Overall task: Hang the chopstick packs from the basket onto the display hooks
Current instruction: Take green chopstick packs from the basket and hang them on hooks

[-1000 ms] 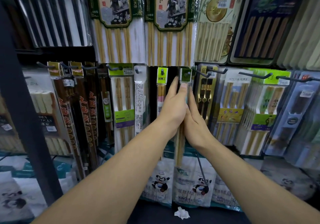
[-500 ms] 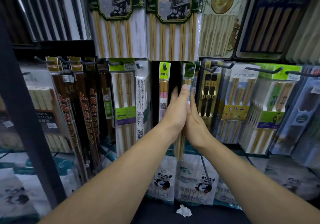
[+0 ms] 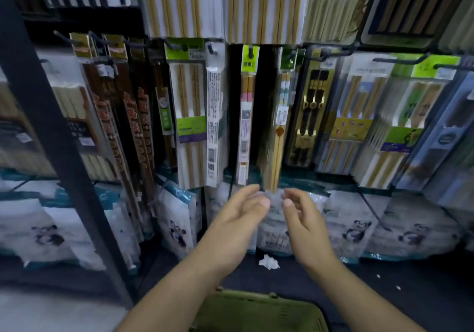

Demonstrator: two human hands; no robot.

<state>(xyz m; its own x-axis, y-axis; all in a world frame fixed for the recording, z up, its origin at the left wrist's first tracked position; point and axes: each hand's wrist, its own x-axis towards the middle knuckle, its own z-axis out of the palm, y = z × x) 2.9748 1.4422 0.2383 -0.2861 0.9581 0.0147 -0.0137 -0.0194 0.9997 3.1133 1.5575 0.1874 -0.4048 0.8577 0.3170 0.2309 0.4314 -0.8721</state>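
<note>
**A:** Where is the pack in relation to your hands?

**B:** The pack (image 3: 278, 126) hangs on the rack at 12 o'clock from the gap between your hands. Its lower end stops just above your fingertips and is apart from both hands. From your left hand (image 3: 238, 218) it lies at about 1 o'clock. From your right hand (image 3: 306, 220) it lies at about 11.

**A:** Are you holding anything?

**B:** No. Both hands are slack, with the fingers loosely bent and the thumbs pointing toward each other across a narrow gap. Neither hand touches the pack or anything else.

**A:** What does the pack look like?

**B:** It's long and narrow, with clear wrap over pale bamboo-coloured chopsticks. A green header (image 3: 288, 58) tops it, level with the headers of the packs on either side. Blur hides the hook itself. The sticks have white and blue bands near the top, then a white label, then a small orange-red mark about halfway down. The pack hangs almost upright, with its foot tilted a little toward 7 o'clock, and the lower half is smeared by blur.

**A:** What's beside it?

**B:** At its 9 o'clock is a slim pack with a yellow header (image 3: 250, 58). At its 3 o'clock is a black-and-gold pack (image 3: 311, 116). The basket (image 3: 256, 311) sits at 6 o'clock between your forearms. A paper scrap (image 3: 268, 262) lies on the floor between your wrists.
</note>
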